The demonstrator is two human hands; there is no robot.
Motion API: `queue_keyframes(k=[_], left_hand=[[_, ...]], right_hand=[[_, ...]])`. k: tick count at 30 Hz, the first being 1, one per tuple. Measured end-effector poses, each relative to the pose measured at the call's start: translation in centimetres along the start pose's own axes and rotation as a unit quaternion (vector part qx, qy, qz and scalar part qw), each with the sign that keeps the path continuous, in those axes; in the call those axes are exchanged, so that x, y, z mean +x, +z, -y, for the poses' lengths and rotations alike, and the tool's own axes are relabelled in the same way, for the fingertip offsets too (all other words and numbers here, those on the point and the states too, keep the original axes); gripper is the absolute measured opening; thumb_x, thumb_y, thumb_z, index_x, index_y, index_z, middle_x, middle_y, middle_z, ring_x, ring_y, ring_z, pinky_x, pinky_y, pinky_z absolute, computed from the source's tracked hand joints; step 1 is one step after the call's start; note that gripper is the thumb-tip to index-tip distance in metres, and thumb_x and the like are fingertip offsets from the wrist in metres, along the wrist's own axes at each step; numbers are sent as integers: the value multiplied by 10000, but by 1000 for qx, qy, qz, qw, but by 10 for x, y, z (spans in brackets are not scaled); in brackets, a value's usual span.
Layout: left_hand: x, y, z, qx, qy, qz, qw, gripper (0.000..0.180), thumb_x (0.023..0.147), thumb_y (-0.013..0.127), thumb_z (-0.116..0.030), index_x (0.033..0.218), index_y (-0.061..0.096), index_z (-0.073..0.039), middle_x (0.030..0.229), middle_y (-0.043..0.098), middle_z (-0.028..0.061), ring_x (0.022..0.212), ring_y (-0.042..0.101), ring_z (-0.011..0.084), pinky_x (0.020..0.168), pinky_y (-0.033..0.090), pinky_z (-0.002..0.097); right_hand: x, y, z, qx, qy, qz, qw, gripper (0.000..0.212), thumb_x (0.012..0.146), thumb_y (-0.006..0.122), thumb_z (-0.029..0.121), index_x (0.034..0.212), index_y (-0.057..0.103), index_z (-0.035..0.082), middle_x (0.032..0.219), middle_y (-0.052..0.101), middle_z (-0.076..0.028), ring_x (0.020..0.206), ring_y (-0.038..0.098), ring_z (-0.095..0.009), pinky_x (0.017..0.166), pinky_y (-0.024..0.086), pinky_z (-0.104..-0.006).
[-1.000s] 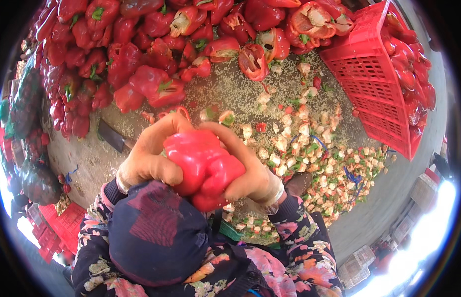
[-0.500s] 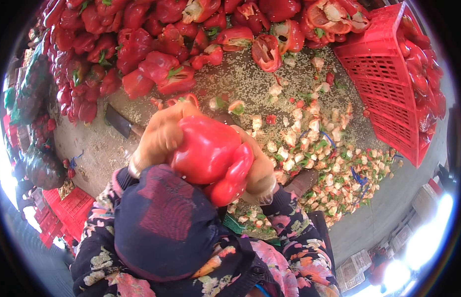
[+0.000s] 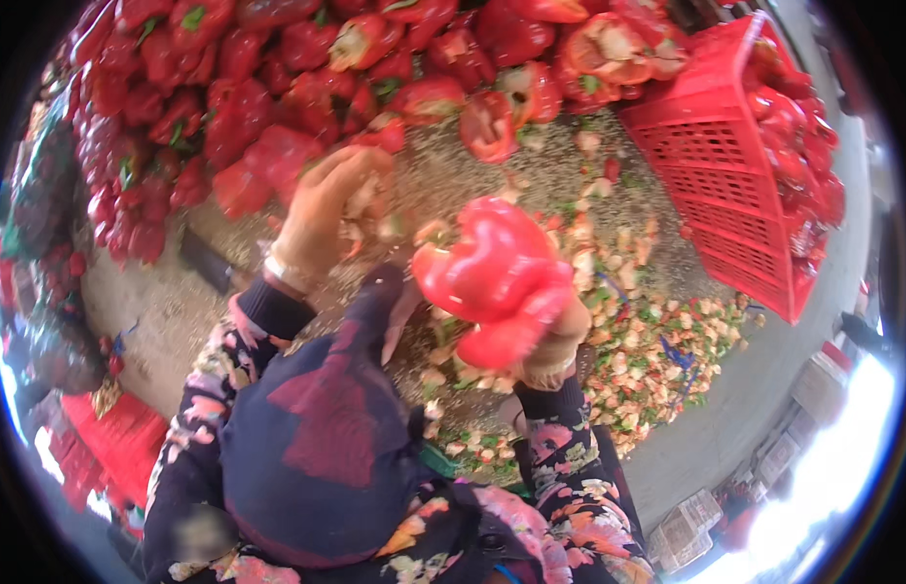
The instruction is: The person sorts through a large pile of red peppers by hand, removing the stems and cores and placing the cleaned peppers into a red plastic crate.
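Note:
My right hand (image 3: 562,336) grips a large red bell pepper (image 3: 497,268) from its right and underside. The pepper hangs above the floor, its pale-edged opening turned left toward my other hand. My left hand (image 3: 326,209) is apart from the pepper, close to the near edge of the pepper heap. Its fingers curl around a pale lump that blur keeps me from making out. A dark-bladed knife (image 3: 208,261) lies on the floor left of that hand.
Whole and cut red peppers (image 3: 278,107) are heaped across the far side. A tilted red plastic crate (image 3: 711,146) full of peppers stands at right. Pale cores and green scraps (image 3: 657,355) cover the floor at right. A dark cloth cap (image 3: 317,438) blocks the lower middle.
Both hands were on the pepper; my left has come away and moved up and left. My right hand has carried the pepper to the right, turning it. The whole view has shifted slightly.

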State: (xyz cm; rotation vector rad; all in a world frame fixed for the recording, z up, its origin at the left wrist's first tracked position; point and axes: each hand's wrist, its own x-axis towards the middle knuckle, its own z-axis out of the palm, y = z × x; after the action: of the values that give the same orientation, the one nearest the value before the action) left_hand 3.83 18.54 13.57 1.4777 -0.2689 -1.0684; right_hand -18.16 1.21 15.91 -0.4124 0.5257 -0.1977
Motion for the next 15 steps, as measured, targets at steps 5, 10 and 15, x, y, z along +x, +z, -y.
queue_keyframes(k=[5,10,15], left_hand=[[16,38,17,-85,25,92,992,663,1087,433,-535,1496,460,-14,1351,598,127,1214,576,222,1063,457,391],[38,81,-21,-241,11,-43,970,826,1039,386,-683,1531,395,-19,1405,583,137,1283,566,260,1148,414,409],[62,95,-16,126,161,32,978,545,1079,521,-407,1418,496,18,1345,636,106,1244,594,204,1084,432,354]], right_hand=[[1,28,48,-105,0,-29,994,736,778,729,119,1468,497,9,1338,644,-131,1200,627,-256,1034,514,-383],[8,14,74,-201,-73,64,975,741,719,770,205,1385,535,-18,1209,664,-104,1097,634,-216,997,502,-365],[29,68,159,-347,-167,-100,917,648,728,719,98,1344,565,-35,1200,673,-109,1005,663,-207,939,527,-330]])
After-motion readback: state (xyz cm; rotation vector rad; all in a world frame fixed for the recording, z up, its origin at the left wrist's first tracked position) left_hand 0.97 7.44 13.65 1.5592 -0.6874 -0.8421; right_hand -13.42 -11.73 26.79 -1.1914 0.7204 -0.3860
